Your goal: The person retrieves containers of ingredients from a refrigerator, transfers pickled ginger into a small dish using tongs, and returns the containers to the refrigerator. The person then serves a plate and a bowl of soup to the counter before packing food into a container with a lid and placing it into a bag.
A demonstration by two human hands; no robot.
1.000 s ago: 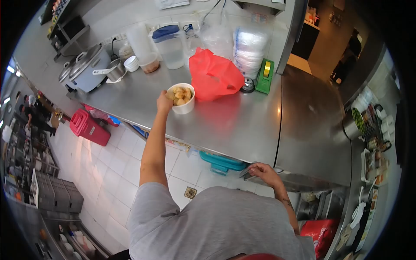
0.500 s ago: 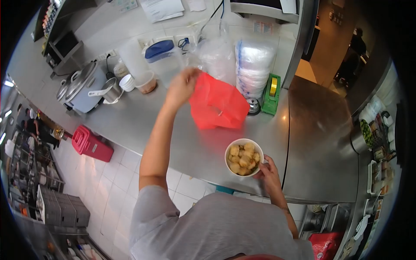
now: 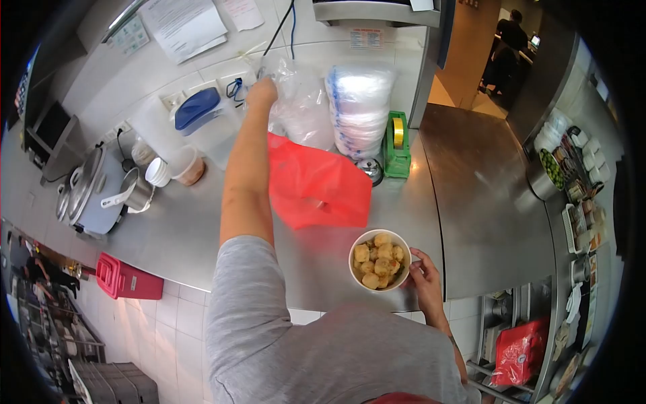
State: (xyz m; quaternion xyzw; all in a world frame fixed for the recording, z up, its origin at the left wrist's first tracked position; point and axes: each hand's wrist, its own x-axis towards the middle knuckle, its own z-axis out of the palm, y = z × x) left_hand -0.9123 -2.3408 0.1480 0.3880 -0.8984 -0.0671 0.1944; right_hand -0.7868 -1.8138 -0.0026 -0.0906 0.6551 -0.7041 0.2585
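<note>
My left hand (image 3: 262, 92) is stretched far across the counter to the clear plastic bags (image 3: 299, 101) by the wall. Its fingers look closed on the edge of the plastic, though they are partly hidden. Below that forearm, a red bag (image 3: 319, 185) lies spread and creased on the steel counter. A white paper bowl (image 3: 352, 259) of golden fried chunks (image 3: 382, 259) stands near the counter's front edge. Curled round the bowl's right side is my right hand (image 3: 425, 279), thumb near the rim.
Behind the red bag are a call bell (image 3: 369, 172), a green tape dispenser (image 3: 398, 145) and a stack of wrapped plastic lids or containers (image 3: 361, 111). Leftward stand a blue-lidded tub (image 3: 208, 121), white cups (image 3: 158, 172) and a cooker (image 3: 97, 192). A red bin (image 3: 128, 277) is on the floor.
My left hand has let go of the red bag and moved farther back to the clear plastic. The red bag now rests on the counter. My right hand stays at the bowl.
</note>
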